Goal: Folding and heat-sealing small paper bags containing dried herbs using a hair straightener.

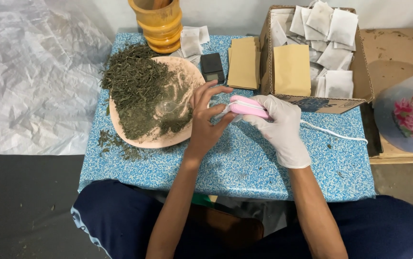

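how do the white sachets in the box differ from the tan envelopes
The white sachets are small, near square and heaped loosely at all angles, while the tan envelopes are larger, oblong and stacked neatly. The white sachets all lie inside the cardboard box; the tan envelopes sit both in it and in a second stack on the blue table. Both are flat and paper-like.

one plate [120,125], one mortar [161,24], two hands [206,120]
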